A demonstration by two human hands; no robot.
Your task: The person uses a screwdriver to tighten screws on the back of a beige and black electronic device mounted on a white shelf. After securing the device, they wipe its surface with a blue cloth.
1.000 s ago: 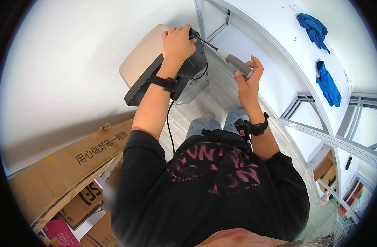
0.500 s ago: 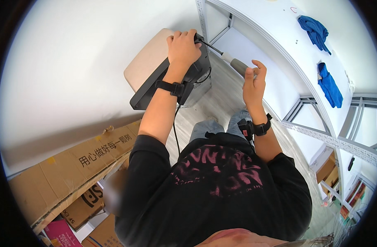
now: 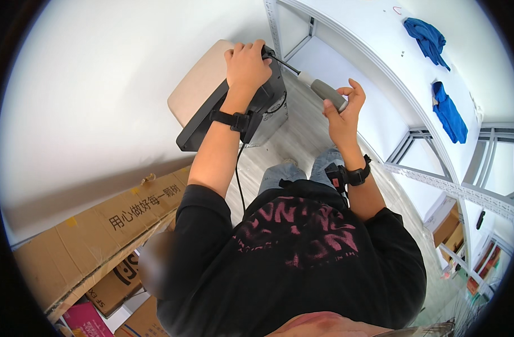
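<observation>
A boxy thing with a beige panel [image 3: 198,78] and a black frame [image 3: 203,121] stands by the wall; I cannot tell what kind it is. My left hand [image 3: 248,64] grips the frame's far upper corner, fingers curled over it. My right hand [image 3: 344,112] holds a screwdriver [image 3: 324,91] with a thick grey and white handle, the butt end between thumb and fingers, some fingers raised. Its long dark shaft points left to the frame's corner beside my left hand; the tip is hidden there.
White shelving [image 3: 369,56] with metal edges runs along the right, with blue cloths [image 3: 449,112] on top. At lower left lies a long cardboard box [image 3: 88,224] above other cartons. A black cable [image 3: 238,180] hangs from my left wrist strap.
My right thumb has shifted down and my fingers have spread around the handle, so more of the grey handle shows. My left hand stays on the frame's corner.
</observation>
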